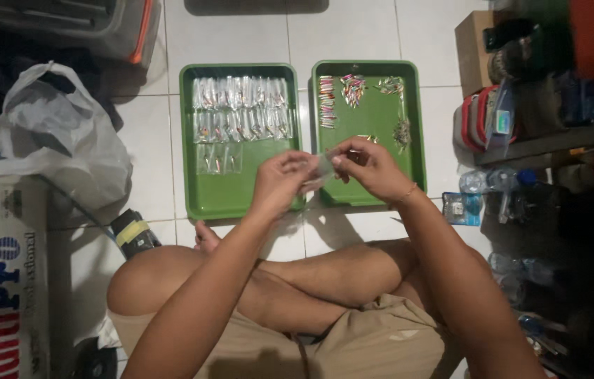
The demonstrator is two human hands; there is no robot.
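A white tiled floor (353, 31) fills the view, seen from above by a person sitting cross-legged on it. Clutter lines both sides: a crumpled white plastic bag (58, 140) and a printed cardboard box (2, 281) to the left, and shelves with containers and bottles (542, 84) to the right.

Two green trays lie side by side in front of the knees. The left tray (202, 196) holds small clear sachets (241, 109), each with a small colourful item inside, laid in two full rows and a short third row of about three; the near part of this tray is bare. The right tray (412, 140) holds loose small colourful pieces (353, 90), lined up or heaped in little groups near its far end, with a few more along its right side.

Both hands are raised over the gap between the trays. The left hand (279, 184) and the right hand (370, 168) each pinch one end of a small clear sachet (319, 168) with fingertips pressed together; whether anything is inside it cannot be told.

Judging by the layout, a good share is packed, while many loose pieces remain unbagged.
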